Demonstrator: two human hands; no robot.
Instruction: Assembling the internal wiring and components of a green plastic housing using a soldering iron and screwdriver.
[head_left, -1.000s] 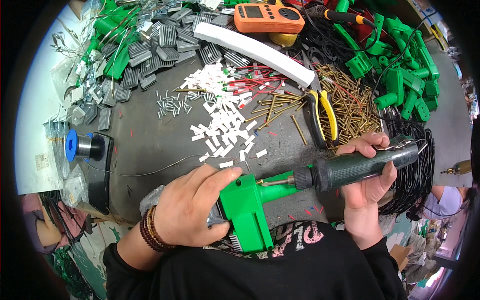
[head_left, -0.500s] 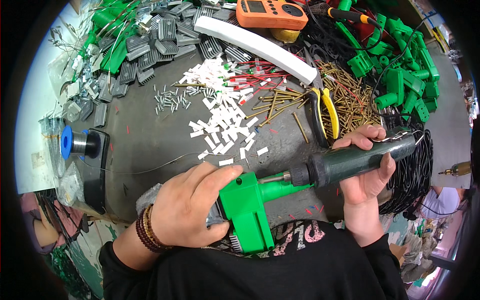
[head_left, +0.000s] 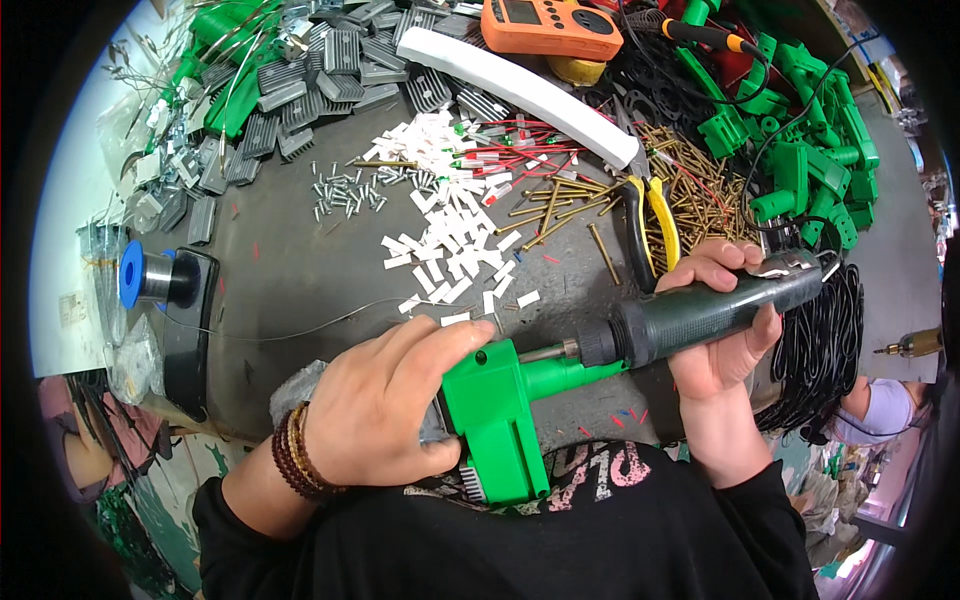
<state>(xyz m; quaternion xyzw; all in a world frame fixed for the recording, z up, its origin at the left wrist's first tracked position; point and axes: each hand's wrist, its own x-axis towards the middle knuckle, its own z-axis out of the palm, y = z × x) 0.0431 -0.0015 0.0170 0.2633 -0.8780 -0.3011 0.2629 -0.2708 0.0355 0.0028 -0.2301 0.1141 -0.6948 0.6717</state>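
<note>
My left hand [head_left: 375,405], with beaded bracelets at the wrist, is closed round a green plastic housing [head_left: 490,415] close to my body. A grey finned block shows along the housing's lower left side, partly covered by my hand. My right hand [head_left: 722,330] grips a dark electric screwdriver [head_left: 690,315] lying almost level. Its bit [head_left: 545,352] points left and reaches a hole in the housing's upper right side; the tip is hidden inside. Below the bit, the housing's green tubular handle runs right under the screwdriver's nose.
Small white sleeves [head_left: 455,245], silver screws [head_left: 345,190] and brass screws [head_left: 690,190] lie across the table. Yellow-black pliers [head_left: 652,225] rest by a white bar [head_left: 520,95]. Solder spool [head_left: 150,280] left; orange multimeter [head_left: 550,28] at back; green housings [head_left: 815,170] and black cable [head_left: 825,350] right.
My hands, the housing and the screwdriver stay nearly in place. The screwdriver's rear end has shifted slightly toward me and left. The whole view has moved a little.
</note>
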